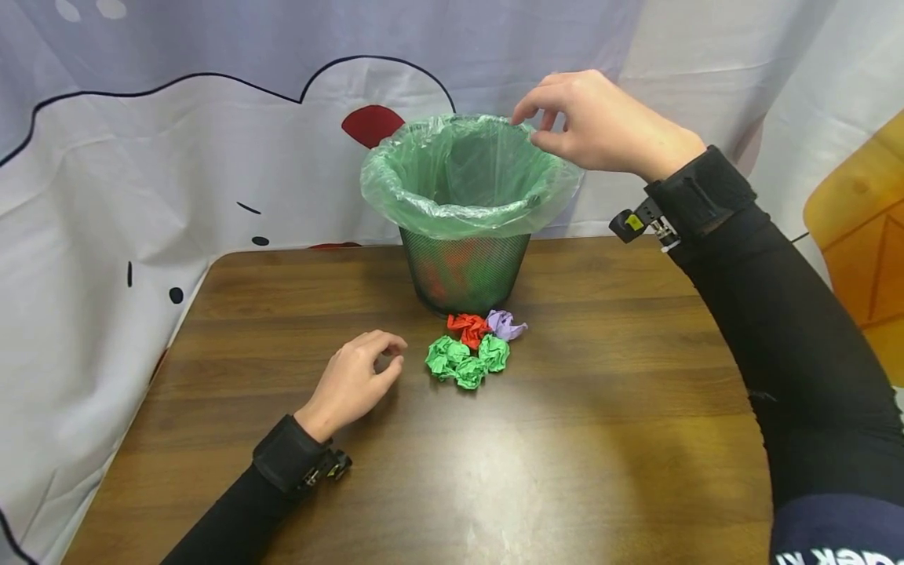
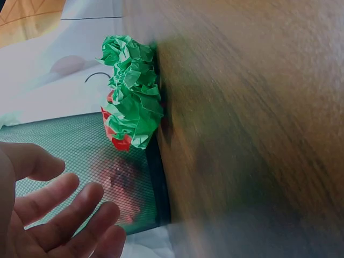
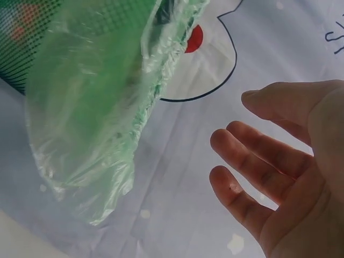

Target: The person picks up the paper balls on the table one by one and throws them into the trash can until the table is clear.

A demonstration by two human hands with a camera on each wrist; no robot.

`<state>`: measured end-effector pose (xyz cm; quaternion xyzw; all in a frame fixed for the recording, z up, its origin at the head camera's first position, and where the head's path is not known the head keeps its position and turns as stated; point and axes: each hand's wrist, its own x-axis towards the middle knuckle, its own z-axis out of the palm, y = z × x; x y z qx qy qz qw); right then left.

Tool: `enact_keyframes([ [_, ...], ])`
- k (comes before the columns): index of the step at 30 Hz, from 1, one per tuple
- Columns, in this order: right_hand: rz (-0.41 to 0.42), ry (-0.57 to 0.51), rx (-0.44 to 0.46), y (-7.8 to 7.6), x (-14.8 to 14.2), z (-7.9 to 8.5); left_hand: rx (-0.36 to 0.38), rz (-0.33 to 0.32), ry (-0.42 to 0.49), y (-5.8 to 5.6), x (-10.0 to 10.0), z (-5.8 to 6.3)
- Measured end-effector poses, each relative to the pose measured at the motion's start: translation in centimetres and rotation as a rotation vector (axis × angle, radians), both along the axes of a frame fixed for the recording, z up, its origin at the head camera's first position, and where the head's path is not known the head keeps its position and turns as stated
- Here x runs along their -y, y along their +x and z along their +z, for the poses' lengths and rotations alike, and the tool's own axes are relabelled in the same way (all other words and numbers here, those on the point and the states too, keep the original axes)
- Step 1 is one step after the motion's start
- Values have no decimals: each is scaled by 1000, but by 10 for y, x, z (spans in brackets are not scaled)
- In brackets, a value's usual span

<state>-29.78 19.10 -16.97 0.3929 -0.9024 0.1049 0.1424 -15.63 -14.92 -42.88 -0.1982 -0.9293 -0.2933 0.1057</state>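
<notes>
My right hand (image 1: 593, 122) is raised at the right rim of a mesh waste bin (image 1: 462, 271), its fingers loosely bent and holding nothing. A green plastic bag (image 1: 452, 224) lines the bin and folds over its rim. In the right wrist view the bag (image 3: 91, 107) hangs to the left of the hand (image 3: 279, 161). Low over the table, my left hand (image 1: 356, 380) has relaxed fingers with nothing in them. To its right lie several crumpled green paper balls (image 1: 469, 372), a red paper ball (image 1: 469, 328) and a purple paper ball (image 1: 505, 325), just in front of the bin.
The wooden table (image 1: 600, 439) bears the bin at its far edge. Right behind it hangs a white and lilac printed curtain (image 1: 176, 157). Something red (image 1: 452, 275) shows through the bin's mesh, low inside.
</notes>
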Motion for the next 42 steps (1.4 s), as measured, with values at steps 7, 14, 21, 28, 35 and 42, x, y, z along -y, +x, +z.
enact_keyframes([
  [7, 16, 10, 6, 15, -9, -9, -12, -12, -9, -3, -2, 0],
  [14, 25, -2, 1, 30, -19, -21, -22, -21, -21, -6, -4, 1],
  [21, 50, -34, -26, 41, -26, -35, -11, -27, -22, -9, -5, 2],
  [28, 98, -73, -40, 51, -34, -57, 22, -27, -26, -10, -8, 2],
  [35, 61, -60, 7, 59, -39, -75, 24, -24, -28, -12, -8, 1],
  [42, 38, -60, 48, 65, -44, -91, 27, -24, -28, -14, -9, -1],
])
